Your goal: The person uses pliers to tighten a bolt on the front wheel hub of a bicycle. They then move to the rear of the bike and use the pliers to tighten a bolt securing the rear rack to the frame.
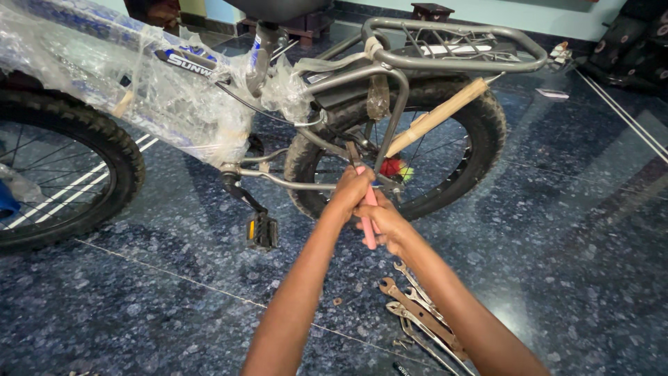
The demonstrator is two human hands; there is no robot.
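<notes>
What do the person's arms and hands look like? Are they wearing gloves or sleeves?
No gloves and no sleeves show. Both forearms are bare from the bottom edge of the picture up to the hands. The left hand and the right hand are bare too, with no watch, ring or bracelet in view.

Both forearms bare, no sleeves, left hand (350, 191) and right hand (385, 221) ungloved

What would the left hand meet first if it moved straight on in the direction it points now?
Probably the rear wheel near its hub, past the grey rack stay. The left hand points there with the pink-handled tool, though depth is unclear.
</notes>
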